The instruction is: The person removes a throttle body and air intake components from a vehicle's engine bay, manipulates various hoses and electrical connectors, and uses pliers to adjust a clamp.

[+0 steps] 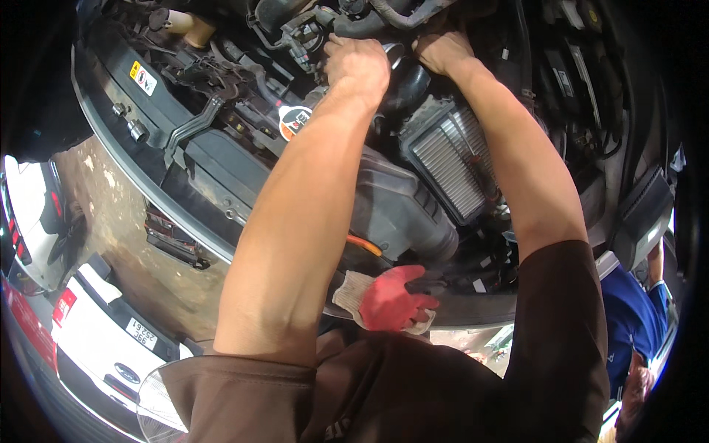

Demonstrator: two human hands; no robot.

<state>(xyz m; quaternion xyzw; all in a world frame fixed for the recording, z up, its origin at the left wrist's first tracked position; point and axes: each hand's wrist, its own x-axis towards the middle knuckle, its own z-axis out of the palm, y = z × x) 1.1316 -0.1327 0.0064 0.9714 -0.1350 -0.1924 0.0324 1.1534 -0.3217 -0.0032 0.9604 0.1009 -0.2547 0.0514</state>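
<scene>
A black hose is sitting in the upper middle of the engine bay, between the two hands, with a silver ring showing at its upper end. The left hand is curling its fingers just left of that ring, and the right hand is reaching down just right of it (fingertips are hiding among the parts, so I cannot tell whether either grip is closing on anything). Below the hose, a pleated filter is lying in its frame, a slim tool resting across it. A black plastic housing is standing to its left. Nearer the body, a red-and-cream glove is lying by the bay's front edge. Farther left, a metal socket is resting on the front panel.
</scene>
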